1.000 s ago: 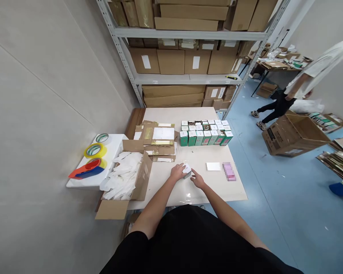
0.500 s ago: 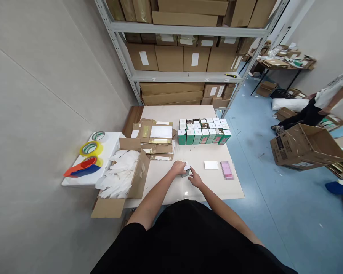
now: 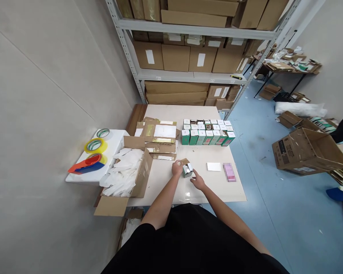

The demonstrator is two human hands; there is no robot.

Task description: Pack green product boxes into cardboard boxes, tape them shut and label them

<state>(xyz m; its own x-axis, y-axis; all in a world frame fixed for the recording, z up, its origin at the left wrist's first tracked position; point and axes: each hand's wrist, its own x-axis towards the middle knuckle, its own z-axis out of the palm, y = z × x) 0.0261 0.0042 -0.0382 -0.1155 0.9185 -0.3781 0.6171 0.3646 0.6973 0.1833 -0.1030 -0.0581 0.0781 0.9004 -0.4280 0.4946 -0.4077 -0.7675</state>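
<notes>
Wears a black shirt (image 3: 194,239), matte and evenly dark, curving in a smooth, rounded edge across the front. Looks loose in cut, too dark to show seams or most folds. Has a left sleeve (image 3: 140,239) and a right sleeve (image 3: 270,262) at either side of the shirt, both short, both in the same black. Shows bare forearms beyond the shirt, slim and tapering to bare wrists. Ends in a bare left hand (image 3: 176,168) and a bare right hand (image 3: 199,181), too small for nails to be made out.

Ctns (image 3: 208,133) behind box (image 3: 188,173) on tbl (image 3: 171,112)
</notes>
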